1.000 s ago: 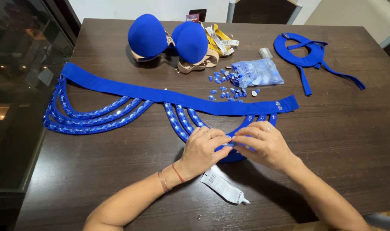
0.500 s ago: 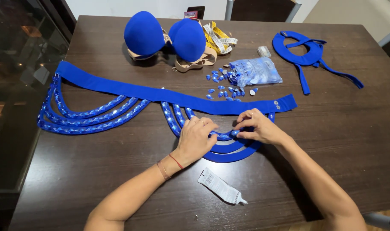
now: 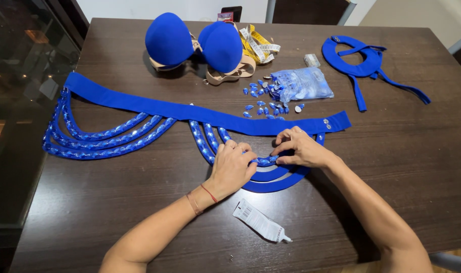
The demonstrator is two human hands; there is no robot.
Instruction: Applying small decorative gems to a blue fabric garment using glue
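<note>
Mid-frame: left hand [image 3: 234, 167] and right hand [image 3: 301, 149] pinched shut on a draped strand [image 3: 265, 162] of the blue belt [image 3: 190, 112]. Left loops fully gemmed; lower right strands bare. Loose gems [image 3: 263, 98], glue tube [image 3: 259, 221] nearby.

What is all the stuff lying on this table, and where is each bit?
belt with draped strands: one, blue, across the table's middle, some strands set with gems
padded cups: two, blue, far side
measuring tape: one, yellow, right of the cups
bag of gems: one, clear with blue stones, right of centre
loose gems: several, blue, left of the bag
collar piece: one, blue, far right
glue tube: one, white, near edge
table: one, dark brown wood
left hand: on a gem strand, thin bands on the wrist
right hand: pinching the same strand
</note>
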